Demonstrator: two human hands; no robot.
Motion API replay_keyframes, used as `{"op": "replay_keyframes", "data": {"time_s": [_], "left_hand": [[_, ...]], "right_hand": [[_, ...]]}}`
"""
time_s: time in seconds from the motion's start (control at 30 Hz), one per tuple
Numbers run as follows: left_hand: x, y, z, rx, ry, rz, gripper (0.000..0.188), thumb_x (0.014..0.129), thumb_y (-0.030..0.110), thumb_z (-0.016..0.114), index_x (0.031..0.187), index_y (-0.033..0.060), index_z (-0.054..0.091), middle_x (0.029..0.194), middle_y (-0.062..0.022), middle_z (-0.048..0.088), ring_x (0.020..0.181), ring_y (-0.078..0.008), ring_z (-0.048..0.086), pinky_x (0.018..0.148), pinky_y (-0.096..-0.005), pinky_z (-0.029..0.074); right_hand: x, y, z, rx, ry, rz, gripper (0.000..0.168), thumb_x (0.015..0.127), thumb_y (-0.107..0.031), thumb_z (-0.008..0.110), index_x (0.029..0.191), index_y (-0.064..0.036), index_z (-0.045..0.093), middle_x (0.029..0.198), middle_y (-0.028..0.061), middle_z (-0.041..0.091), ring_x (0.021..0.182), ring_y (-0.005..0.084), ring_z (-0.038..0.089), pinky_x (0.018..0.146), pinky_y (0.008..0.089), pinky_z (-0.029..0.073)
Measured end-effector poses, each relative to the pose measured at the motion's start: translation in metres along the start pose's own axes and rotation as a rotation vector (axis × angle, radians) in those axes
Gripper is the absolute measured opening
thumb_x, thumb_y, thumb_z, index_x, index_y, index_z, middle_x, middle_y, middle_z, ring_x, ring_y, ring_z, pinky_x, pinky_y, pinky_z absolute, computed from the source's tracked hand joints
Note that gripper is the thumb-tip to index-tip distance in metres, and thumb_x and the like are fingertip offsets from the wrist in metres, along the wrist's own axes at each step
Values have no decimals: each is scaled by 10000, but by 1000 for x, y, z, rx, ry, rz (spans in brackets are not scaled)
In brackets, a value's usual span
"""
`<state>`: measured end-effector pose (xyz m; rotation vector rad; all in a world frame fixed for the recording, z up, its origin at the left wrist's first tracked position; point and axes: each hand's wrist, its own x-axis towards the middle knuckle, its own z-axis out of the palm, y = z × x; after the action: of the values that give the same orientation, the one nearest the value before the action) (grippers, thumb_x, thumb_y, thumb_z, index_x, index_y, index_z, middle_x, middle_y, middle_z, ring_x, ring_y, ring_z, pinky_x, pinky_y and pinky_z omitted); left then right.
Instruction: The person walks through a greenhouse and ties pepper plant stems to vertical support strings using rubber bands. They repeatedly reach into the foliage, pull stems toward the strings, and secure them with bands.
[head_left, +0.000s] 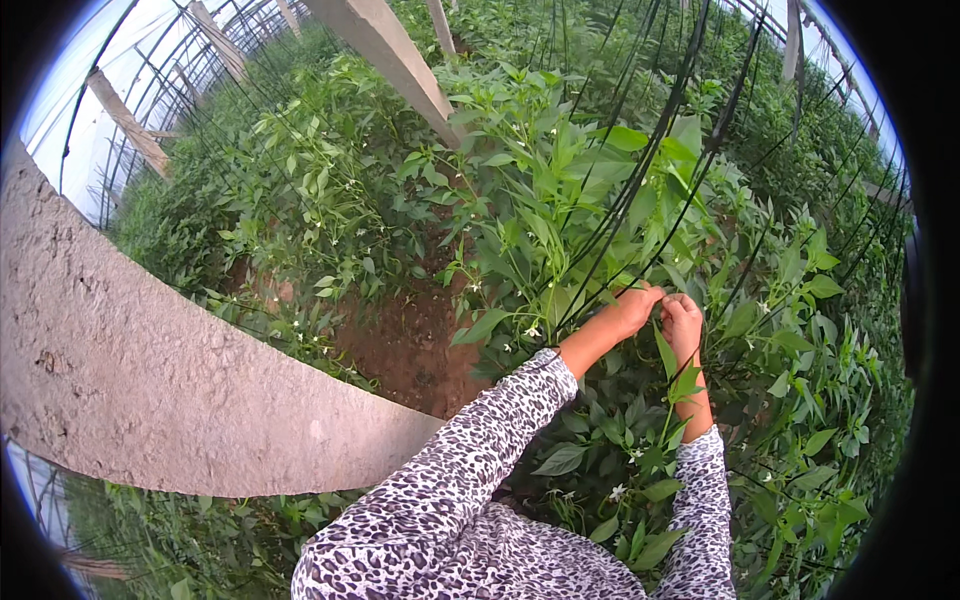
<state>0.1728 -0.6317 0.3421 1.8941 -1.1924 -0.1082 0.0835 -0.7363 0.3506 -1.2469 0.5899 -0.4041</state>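
Among white-flowered pepper-like plants (555, 180), my left hand (636, 309) and my right hand (681, 319) meet, their fingertips nearly touching. Dark cords (637, 180) run down from above to the stems around both hands. The fingers of each hand are bent and pinched together. A thin dark strand passes by my right wrist, but what lies between the fingertips is too small to tell. A leafy shoot (684, 384) stands in front of my right forearm.
A thick concrete post (187, 375) crosses the left side close to me. Another concrete post (397, 67) stands among the plants ahead. Bare brown soil (420, 345) lies between the rows. Wooden-looking posts (129, 124) and a film-covered greenhouse frame rise at the far left.
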Motion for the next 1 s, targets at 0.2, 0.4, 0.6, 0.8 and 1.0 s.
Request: {"op": "replay_keyframes", "data": {"time_s": [0.2,0.4,0.6,0.8,1.0], "left_hand": [[0,5,0,-40,9,-51,87,765,85,542,829,26,534,763,-163,554,776,-358,532,660,-430,427],[-3,-26,15,-162,154,-183,134,715,96,502,772,-23,527,808,-184,558,745,-337,546,671,-395,436],[0,-1,0,-185,-2,-221,226,842,211,486,854,-5,552,763,-149,576,712,-262,552,660,-354,424],[-1,-12,2,-435,-59,-412,211,871,185,423,818,-5,498,810,-147,597,751,-247,606,652,-356,463],[-3,5,-9,-788,-118,-653,154,862,162,462,872,20,519,766,-86,588,644,-154,594,542,-261,480]], "right_hand": [[16,31,-10,-134,53,-5,74,762,-111,569,750,-43,543,595,-7,483,468,72,422,399,212,299],[-12,19,14,-765,257,-787,189,601,-89,669,714,6,550,752,141,564,784,297,538,690,389,424],[-21,17,13,-696,212,-591,73,738,-95,609,787,-41,607,784,99,535,734,273,554,654,353,439],[-30,46,-6,-1064,31,-703,112,672,-31,579,719,-18,478,708,118,488,679,280,547,590,372,425],[-28,46,-7,-128,-35,-153,180,798,-100,586,921,15,519,817,97,585,656,224,617,563,329,517]]}}
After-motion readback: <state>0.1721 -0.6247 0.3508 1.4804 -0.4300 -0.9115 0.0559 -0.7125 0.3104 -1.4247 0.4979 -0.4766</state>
